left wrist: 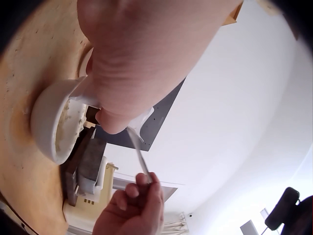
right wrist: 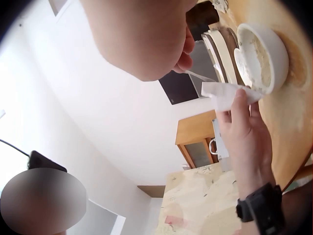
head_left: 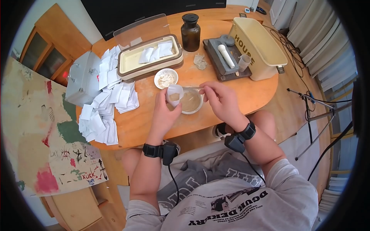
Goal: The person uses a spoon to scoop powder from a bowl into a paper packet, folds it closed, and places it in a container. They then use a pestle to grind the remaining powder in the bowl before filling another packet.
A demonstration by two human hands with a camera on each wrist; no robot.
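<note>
In the head view my left hand point(head_left: 163, 111) grips a small white paper packet point(head_left: 175, 93), its mouth held open and some tan powder visible inside. My right hand point(head_left: 221, 100) pinches a slim metal utensil point(left wrist: 141, 156) by its end. Its other end reaches to the mouth of the packet, and the tip is hidden there. Below both hands stands a white bowl point(head_left: 191, 112) with light brown powder across its bottom. The packet point(right wrist: 225, 95) overlaps the bowl's rim in the right wrist view. Just behind is a smaller white bowl point(head_left: 157, 83) of whitish powder.
Piles of white packets point(head_left: 125, 101) lie on the left beside a silver case point(head_left: 83, 77). A lidded cream box point(head_left: 127, 73) holds several more. Further back are a dark jar point(head_left: 190, 34), a dark stone slab point(head_left: 216, 57) with a white pestle, a small plastic cup point(head_left: 244, 61) and a cream bin point(head_left: 262, 42).
</note>
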